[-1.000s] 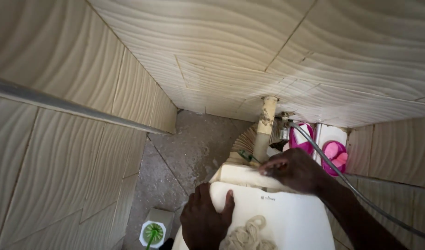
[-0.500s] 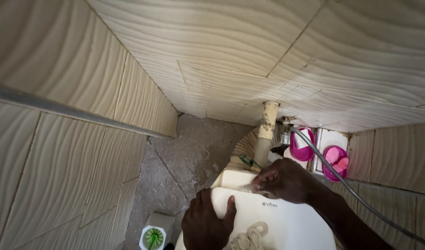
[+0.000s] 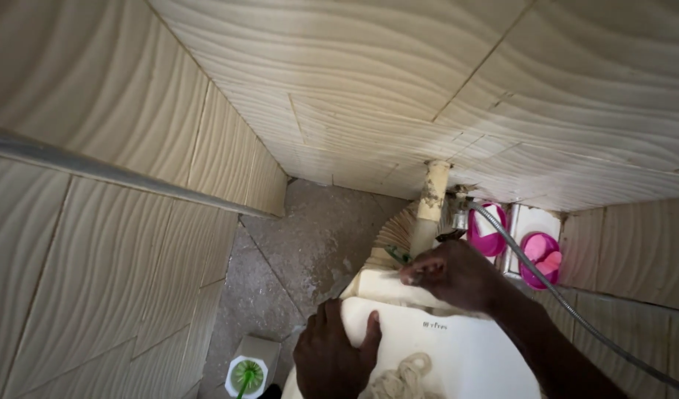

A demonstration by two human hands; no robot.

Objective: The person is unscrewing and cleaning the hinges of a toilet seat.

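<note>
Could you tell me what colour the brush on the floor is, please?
Green brush in a white holder; head view.

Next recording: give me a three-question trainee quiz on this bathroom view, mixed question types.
1. True or false: the left hand rests flat on the cream ceramic toilet tank lid.
2. What does the right hand reach toward? A) beige vertical pipe B) green toilet brush in white holder C) grey wall rail
3. Fill in: the coiled rope lies on the ____.

Key: 1 true; 2 A; 3 tank lid.
</note>
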